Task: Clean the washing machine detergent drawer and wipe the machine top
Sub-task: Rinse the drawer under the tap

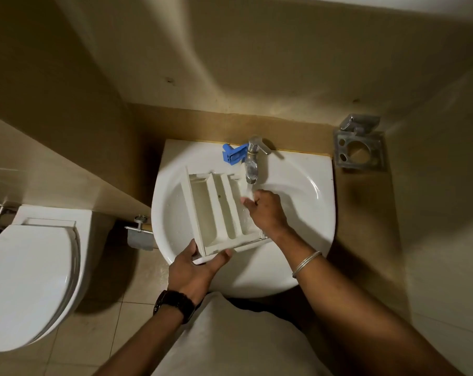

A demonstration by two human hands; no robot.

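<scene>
Now the white detergent drawer (pixel 219 213) lies tilted in the sink (pixel 305 185), its front panel toward the sink's left side and its near corner over the front rim. The left hand (pixel 196 267) grips that near corner, thumb on the drawer's end wall and fingers curled beneath. The right hand (pixel 265 210) reaches into the drawer's right compartment with fingers bent under the water running from the tap (pixel 253 161); whether it holds anything, I cannot tell. A blue insert (pixel 234 154) rests on the sink's back edge beside the tap.
</scene>
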